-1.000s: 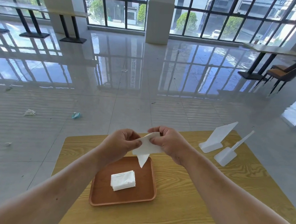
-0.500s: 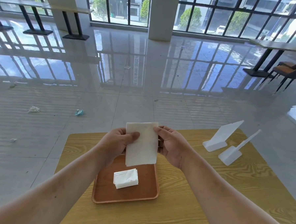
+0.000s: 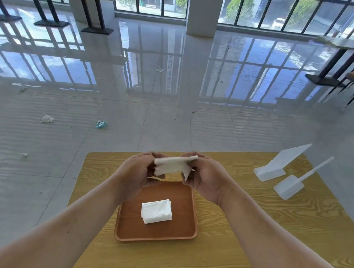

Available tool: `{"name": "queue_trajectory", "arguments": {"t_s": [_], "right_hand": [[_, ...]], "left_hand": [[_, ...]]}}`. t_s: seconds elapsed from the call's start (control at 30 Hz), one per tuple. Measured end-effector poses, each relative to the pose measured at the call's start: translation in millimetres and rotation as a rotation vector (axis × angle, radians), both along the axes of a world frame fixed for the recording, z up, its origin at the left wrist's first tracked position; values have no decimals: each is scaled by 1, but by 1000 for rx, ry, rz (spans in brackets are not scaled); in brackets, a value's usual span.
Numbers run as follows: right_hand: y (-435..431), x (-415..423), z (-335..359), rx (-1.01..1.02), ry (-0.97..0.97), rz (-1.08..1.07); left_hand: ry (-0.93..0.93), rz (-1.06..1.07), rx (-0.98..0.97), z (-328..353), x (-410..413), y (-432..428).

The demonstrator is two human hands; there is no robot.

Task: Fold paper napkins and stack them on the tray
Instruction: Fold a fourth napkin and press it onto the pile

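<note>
Both hands are raised above the far edge of a brown tray [image 3: 185,226], pinching one white paper napkin [image 3: 173,165] between them. The left hand [image 3: 136,172] grips the napkin's left end with thumb and fingers closed on it; the right hand [image 3: 205,176] clamps the right end the same way. The napkin is partly folded, its top edge running level from hand to hand and a loose corner hanging down by the right thumb.

On the tray, clear of the hands, lies a small stack of folded napkins [image 3: 156,211], slightly askew and near the tray's centre. The tray rests on a yellow wood-grain table [image 3: 249,229].

At the table's far right corner stand two white plastic sign holders [image 3: 281,167], tilted and just beside each other; both faces are blank, and no writing or brand can be read anywhere. Beyond the table, scraps of litter [image 3: 100,124] lie on the glossy tiled floor [image 3: 153,104].
</note>
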State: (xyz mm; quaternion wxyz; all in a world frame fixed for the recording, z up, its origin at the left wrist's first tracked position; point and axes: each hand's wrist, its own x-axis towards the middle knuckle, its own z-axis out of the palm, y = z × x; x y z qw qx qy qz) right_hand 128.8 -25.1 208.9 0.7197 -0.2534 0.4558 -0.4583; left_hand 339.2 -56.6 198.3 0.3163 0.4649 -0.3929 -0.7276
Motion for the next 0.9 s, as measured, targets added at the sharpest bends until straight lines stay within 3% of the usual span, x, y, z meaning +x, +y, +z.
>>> {"name": "queue_trajectory", "arguments": {"t_s": [0.1,0.23,0.4,0.5,0.6,0.73,0.9], "right_hand": [[-9,0,-13,20,-11,45],[-20,8,-45,8,255,66],[-25,21,-105,169,471,58],[-16,29,-148,231,603,67],[-8,35,-185,186,853,155],[-6,40,-211,85,1147,288],[-9,42,-229,55,1367,368]], "left_hand": [[16,1,26,-11,6,-8],[-202,33,-125,-34,11,-16],[-410,96,-68,-90,22,-12],[-567,34,-46,-135,30,-2],[-730,-39,-79,-174,35,5],[-924,-131,-146,-205,36,7],[-1087,-258,-221,-223,31,7]]}}
